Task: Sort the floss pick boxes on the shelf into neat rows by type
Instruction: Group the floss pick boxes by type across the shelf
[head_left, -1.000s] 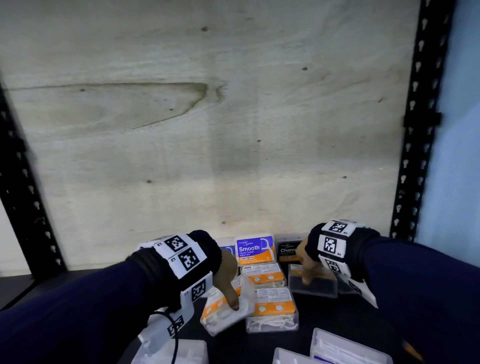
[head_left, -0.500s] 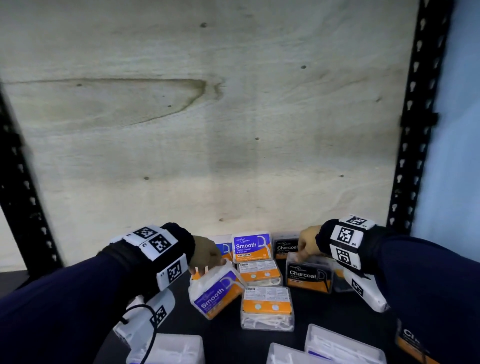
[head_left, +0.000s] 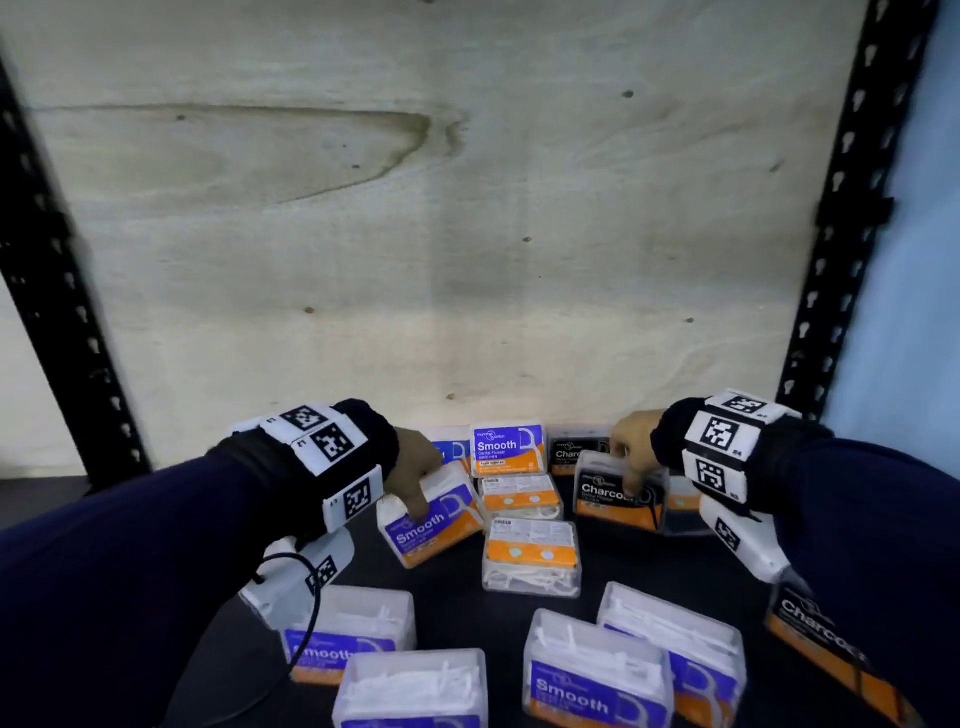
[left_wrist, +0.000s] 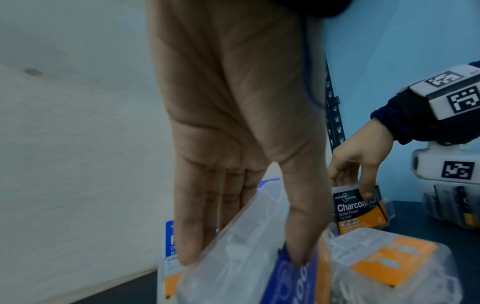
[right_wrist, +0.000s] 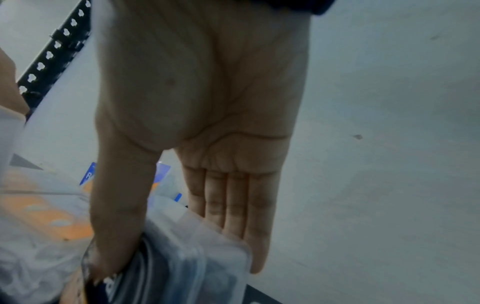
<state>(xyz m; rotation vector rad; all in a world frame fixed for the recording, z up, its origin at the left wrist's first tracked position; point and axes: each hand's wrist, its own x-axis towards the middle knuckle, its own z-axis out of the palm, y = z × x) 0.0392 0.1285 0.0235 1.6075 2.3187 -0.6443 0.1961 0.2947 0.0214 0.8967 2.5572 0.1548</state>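
Observation:
My left hand (head_left: 415, 475) pinches a purple-and-orange Smooth box (head_left: 434, 519) between thumb and fingers, tilted above the dark shelf; the left wrist view shows the same Smooth box (left_wrist: 249, 257) in that pinch. My right hand (head_left: 631, 457) pinches a black-and-orange Charcoal box (head_left: 618, 499) upright by its top, thumb on the front label. The right wrist view shows that Charcoal box (right_wrist: 168, 267) between thumb and fingers. Against the back panel stand a Smooth box (head_left: 509, 449) and a Charcoal box (head_left: 574, 452). Two boxes lie label-down, the farther one (head_left: 519, 498) ahead of the nearer one (head_left: 531, 556).
Several Smooth boxes (head_left: 595, 675) stand along the near edge, and a Charcoal box (head_left: 831, 644) lies at the near right. A blue-labelled box (head_left: 452, 449) stands behind my left hand. Black perforated uprights (head_left: 852, 218) flank the wooden back panel (head_left: 467, 234).
My left hand has turned its Smooth box label-up and drawn it slightly toward me. My right hand has stood the Charcoal box upright from lying flat.

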